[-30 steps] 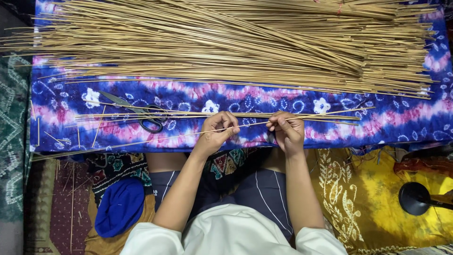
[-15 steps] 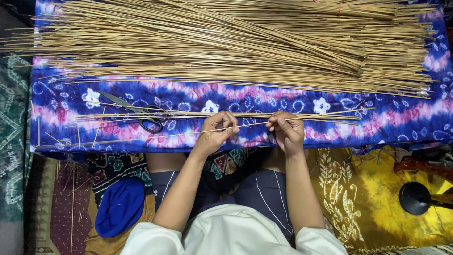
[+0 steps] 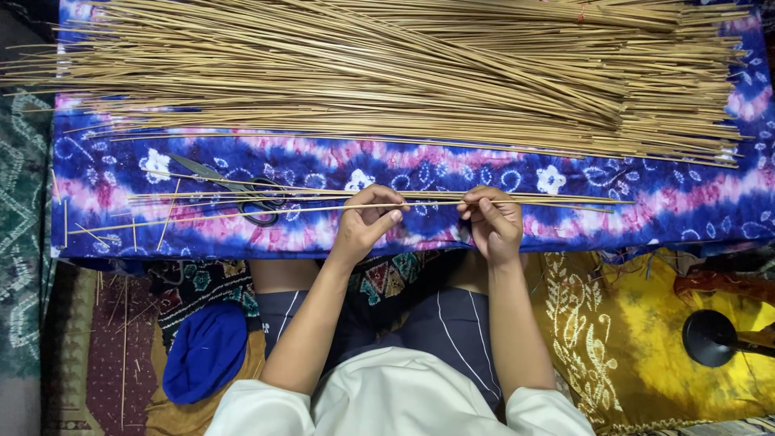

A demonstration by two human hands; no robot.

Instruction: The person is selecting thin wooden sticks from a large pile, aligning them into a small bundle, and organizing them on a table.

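I see a thin pale stick [image 3: 266, 212] pinched between both hands, lying level just above the near edge of the blue and pink tie-dyed cloth [image 3: 646, 190]. The left hand [image 3: 367, 222] is closed on it with thumb and fingertips; the right hand [image 3: 491, 222] is curled around its other part, fingers folded in. Against the pictures from a second and half a second ago, almost nothing has shifted: both hands sit at the same spot and the stick keeps the same line, so I judge the work is a slow, fine step at the stick itself and not a move across the cloth.

Left of the left hand, touching the stick's line, lie black-handled scissors [image 3: 242, 198], blades pointing away to the left. A few loose sticks [image 3: 525, 198] lie alongside the held one. Beyond the stick, across the far half of the cloth, lies the big heap of sticks [image 3: 387, 73], its tips overhanging the cloth's left edge.

The strip of cloth between heap and stick is the only open room. On the near side of the stick are the person's knees, with a blue cap [image 3: 206, 351] to the left and a black round stand [image 3: 710, 337] on yellow fabric to the right.
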